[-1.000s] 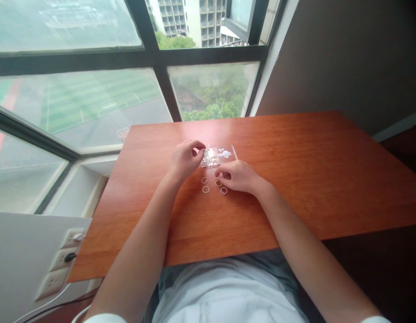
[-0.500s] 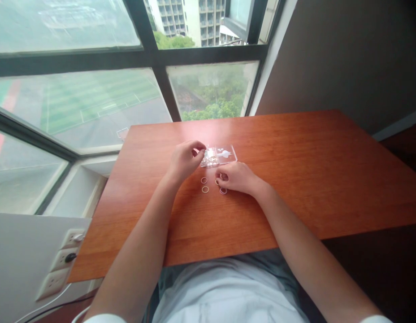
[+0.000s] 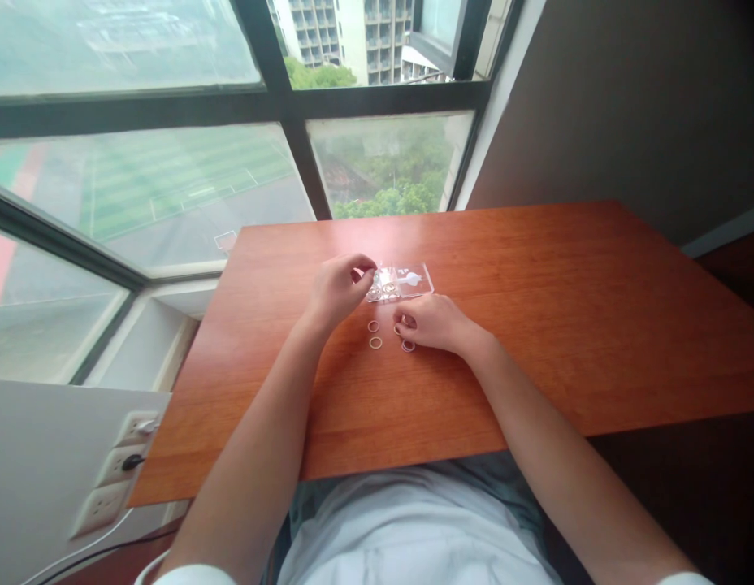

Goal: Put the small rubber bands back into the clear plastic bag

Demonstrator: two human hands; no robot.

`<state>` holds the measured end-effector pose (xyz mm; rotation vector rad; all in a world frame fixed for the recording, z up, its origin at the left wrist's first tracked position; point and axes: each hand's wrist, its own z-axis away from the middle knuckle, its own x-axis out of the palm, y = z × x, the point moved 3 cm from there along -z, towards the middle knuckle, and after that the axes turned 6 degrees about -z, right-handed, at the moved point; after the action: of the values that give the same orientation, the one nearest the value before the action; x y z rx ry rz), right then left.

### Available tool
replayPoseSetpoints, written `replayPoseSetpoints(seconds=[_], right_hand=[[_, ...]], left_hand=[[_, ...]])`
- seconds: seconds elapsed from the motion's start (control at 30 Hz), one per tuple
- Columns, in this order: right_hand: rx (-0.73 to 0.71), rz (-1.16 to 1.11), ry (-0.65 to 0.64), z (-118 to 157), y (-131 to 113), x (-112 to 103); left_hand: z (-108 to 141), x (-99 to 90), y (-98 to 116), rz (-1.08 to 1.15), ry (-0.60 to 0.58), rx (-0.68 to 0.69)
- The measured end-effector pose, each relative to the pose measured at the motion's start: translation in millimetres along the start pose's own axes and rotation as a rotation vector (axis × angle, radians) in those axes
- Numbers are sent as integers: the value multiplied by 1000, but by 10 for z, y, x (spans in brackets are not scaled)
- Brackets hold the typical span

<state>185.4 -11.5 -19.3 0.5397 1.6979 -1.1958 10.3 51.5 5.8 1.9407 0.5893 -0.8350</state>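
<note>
Small pale rings lie on the wooden table, among them an upper left ring (image 3: pixel 373 327), a lower left ring (image 3: pixel 375 344) and a lower right ring (image 3: pixel 408 346). My right hand (image 3: pixel 435 319) is closed in a pinch on another ring (image 3: pixel 397 330), partly hidden by the fingers. Beyond them lies a clear plastic box (image 3: pixel 391 291) with its lid (image 3: pixel 416 279) folded open to the right; several rings sit inside. My left hand (image 3: pixel 340 286) is closed at the box's left end, thumb and fingers gripping its edge.
The reddish-brown table (image 3: pixel 523 260) reaches far to the right. Windows (image 3: pixel 383 162) stand behind it, a grey wall (image 3: pixel 596 106) at the right. Wall sockets (image 3: pixel 114 471) with plugs and cables are at the lower left, beside the table edge.
The whole view has shifted slightly, so everything appears a little farther right. Both hands keep nearly the same place and pose relative to the box and rings.
</note>
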Motion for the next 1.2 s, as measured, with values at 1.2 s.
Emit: replayPoseSetpoints(seconds=[1.2], right_hand=[[47,-182,580,26,120,-156]], left_hand=[[93,172,352,413,-283,112]])
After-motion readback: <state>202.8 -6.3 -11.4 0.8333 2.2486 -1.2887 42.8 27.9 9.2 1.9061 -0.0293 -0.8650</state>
